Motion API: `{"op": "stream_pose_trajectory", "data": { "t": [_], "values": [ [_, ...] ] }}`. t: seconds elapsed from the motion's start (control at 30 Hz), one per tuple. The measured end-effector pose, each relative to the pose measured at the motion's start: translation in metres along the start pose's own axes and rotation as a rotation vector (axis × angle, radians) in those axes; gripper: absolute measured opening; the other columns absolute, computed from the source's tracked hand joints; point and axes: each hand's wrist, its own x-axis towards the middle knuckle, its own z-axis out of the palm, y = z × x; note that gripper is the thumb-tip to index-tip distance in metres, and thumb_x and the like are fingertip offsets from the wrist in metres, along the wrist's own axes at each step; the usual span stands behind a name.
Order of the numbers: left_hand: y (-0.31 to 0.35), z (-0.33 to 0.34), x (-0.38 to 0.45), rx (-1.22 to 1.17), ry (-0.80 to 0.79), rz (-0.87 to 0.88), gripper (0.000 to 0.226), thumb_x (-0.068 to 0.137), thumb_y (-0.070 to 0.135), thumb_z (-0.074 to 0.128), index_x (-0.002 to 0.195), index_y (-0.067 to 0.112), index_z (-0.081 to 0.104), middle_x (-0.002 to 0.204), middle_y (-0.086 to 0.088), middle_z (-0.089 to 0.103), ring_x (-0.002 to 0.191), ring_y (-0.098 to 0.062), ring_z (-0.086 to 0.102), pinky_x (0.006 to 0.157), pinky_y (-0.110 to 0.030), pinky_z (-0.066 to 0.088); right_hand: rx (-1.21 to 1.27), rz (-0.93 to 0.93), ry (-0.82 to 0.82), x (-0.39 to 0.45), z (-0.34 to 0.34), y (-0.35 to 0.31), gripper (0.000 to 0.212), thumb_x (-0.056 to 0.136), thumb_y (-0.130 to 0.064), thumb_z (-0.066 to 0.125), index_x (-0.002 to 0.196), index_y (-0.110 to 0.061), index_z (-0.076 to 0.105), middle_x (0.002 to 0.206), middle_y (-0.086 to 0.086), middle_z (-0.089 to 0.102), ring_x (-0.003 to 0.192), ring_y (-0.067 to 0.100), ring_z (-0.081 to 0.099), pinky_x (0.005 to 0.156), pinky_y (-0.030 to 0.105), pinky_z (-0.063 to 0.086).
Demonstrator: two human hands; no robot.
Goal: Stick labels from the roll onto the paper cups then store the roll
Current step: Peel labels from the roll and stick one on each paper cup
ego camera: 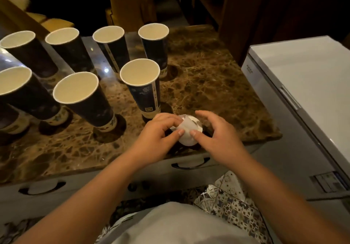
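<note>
Both hands (189,137) pinch the label roll (186,130) between them.

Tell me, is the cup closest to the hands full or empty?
Empty. The nearest cup stands upright on the marble table, and its pale inside shows bare down as far as the view reaches, with no drink in it.

A brown marble counter (208,77) with drawer handles (190,165) adjoins a white chest freezer (306,69).
</note>
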Motion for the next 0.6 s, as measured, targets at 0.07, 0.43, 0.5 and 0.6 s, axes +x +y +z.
{"op": "stream_pose_trajectory", "data": {
  "t": [0.07, 0.43, 0.5, 0.6],
  "values": [
    [0.004, -0.001, 0.000, -0.084, -0.010, -0.017, 0.014, 0.093, 0.015, 0.062, 0.102, 0.017, 0.071, 0.107, 0.005, 0.067, 0.105, -0.008, 0.060, 0.093, -0.027, 0.048, 0.141, 0.034, -0.043, 0.008, -0.004, -0.003, 0.050, 0.088, -0.030, 0.068, 0.134, -0.029, 0.051, 0.123, -0.013, 0.059, 0.105, -0.003, 0.057, 0.084, 0.018, 0.050],
    [0.006, -0.002, -0.001, -0.209, 0.013, -0.110, 0.021, 0.092, 0.008, 0.062, 0.110, 0.018, 0.068, 0.105, 0.011, 0.069, 0.099, -0.002, 0.064, 0.086, -0.016, 0.050, 0.649, 0.082, -0.052, 0.019, -0.001, 0.001, 0.025, 0.089, -0.005, 0.065, 0.107, -0.023, 0.063, 0.065, -0.006, 0.063, 0.068, 0.008, 0.065, 0.065, 0.023, 0.053],
    [0.004, -0.002, 0.001, -0.158, 0.042, -0.151, 0.017, 0.091, 0.011, 0.064, 0.103, 0.021, 0.070, 0.100, 0.013, 0.069, 0.094, 0.000, 0.063, 0.082, -0.015, 0.050, 0.611, 0.047, 0.031, 0.017, 0.003, 0.003, 0.028, 0.088, -0.006, 0.066, 0.109, -0.023, 0.061, 0.064, -0.006, 0.061, 0.068, 0.011, 0.063, 0.068, 0.028, 0.055],
    [0.002, -0.004, 0.005, -0.053, 0.037, -0.153, 0.013, 0.091, 0.017, 0.064, 0.098, 0.025, 0.070, 0.097, 0.014, 0.069, 0.091, -0.002, 0.063, 0.082, -0.024, 0.054, 0.580, 0.041, 0.147, 0.015, 0.008, 0.005, 0.029, 0.087, -0.007, 0.067, 0.110, -0.020, 0.057, 0.061, -0.006, 0.061, 0.064, 0.011, 0.063, 0.066, 0.027, 0.054]
  ]
}}
